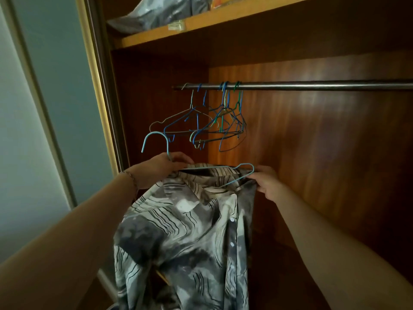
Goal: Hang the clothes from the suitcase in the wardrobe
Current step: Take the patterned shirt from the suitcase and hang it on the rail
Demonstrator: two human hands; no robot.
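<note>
Both forearms reach up from the bottom corners toward the wardrobe (312, 135), whose dark wooden back panel fills most of the view. Below its metal rail (312, 86) hangs the shirt (185, 238), grey and cream with dark wavy lines and a row of white buttons, draped from a light blue wire hanger (214, 168) that is held under the rail and not hooked on it. Its hook curves up left of the collar, beneath the rail's left end. High above the rail, a lighter wooden shelf (245, 21) carries a grey plastic-wrapped bundle (161, 12). On the rail's left part, a cluster of empty wire hangers (214, 121), blue, green and pale, dangles tangled together. Under them, the left hand (161, 168), a bracelet at its wrist, grips the held hanger's neck with curled fingers. Further right below the rail, the right hand (266, 182) pinches the hanger's right shoulder end together with the shirt fabric.
</note>
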